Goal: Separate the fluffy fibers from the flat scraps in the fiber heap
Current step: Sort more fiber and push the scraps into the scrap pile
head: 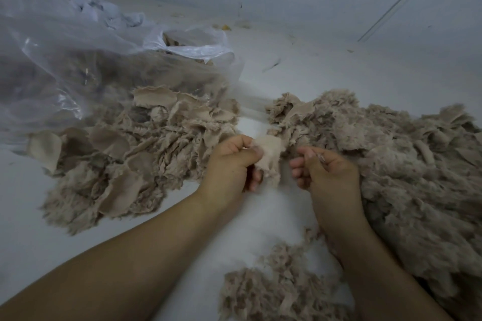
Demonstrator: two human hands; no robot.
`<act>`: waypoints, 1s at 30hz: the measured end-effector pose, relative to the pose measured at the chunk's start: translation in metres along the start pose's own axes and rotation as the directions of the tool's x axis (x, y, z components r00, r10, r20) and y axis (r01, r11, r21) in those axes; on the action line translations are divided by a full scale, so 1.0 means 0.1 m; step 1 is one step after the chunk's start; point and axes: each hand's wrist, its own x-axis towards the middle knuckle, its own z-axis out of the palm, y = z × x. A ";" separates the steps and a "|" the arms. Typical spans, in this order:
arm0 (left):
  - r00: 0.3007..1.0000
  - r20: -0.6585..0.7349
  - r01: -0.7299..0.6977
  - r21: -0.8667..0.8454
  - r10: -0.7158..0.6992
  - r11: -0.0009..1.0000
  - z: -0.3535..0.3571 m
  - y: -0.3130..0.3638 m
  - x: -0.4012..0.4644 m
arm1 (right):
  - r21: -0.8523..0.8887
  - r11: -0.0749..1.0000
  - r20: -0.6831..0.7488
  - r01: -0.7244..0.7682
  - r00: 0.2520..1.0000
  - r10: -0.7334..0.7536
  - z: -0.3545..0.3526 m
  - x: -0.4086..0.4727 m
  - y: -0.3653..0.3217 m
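A big heap of beige fluffy fibers (391,169) covers the right side of the white floor. To the left lies a pile of flat beige scraps (135,154). Between the two, my left hand (232,161) pinches a small pale beige scrap (270,154) with thumb and curled fingers. My right hand (326,172) is next to it at the heap's edge, fingers curled, thumb and forefinger pressed together on a thin tuft. A smaller clump of fibers (273,286) lies in front between my forearms.
A large clear plastic bag (78,55) holding more beige material stands at the back left, partly over the scrap pile. White crumpled cloth (104,13) lies behind it. Walls close off the back and right. Small bits of debris (225,26) dot the far floor.
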 end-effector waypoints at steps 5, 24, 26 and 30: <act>0.995 0.015 -0.100 0.166 0.099 0.981 0.07 0.00 -0.03 | -0.200 0.970 0.289 0.137 0.954 -0.075 0.04 -0.07 0.01; 0.988 -0.088 -0.117 0.127 0.129 0.985 -0.01 0.01 0.00 | -0.087 0.995 0.642 0.040 0.767 0.025 -0.08 -0.16 -0.13; 0.990 -0.049 -0.126 0.128 0.133 0.984 0.00 0.03 -0.01 | -0.080 0.996 0.519 0.045 0.855 0.004 -0.06 -0.12 -0.11; 0.993 0.026 -0.118 0.142 0.115 0.983 0.04 0.05 -0.05 | -0.111 0.991 0.462 0.078 0.887 -0.018 0.01 -0.11 -0.07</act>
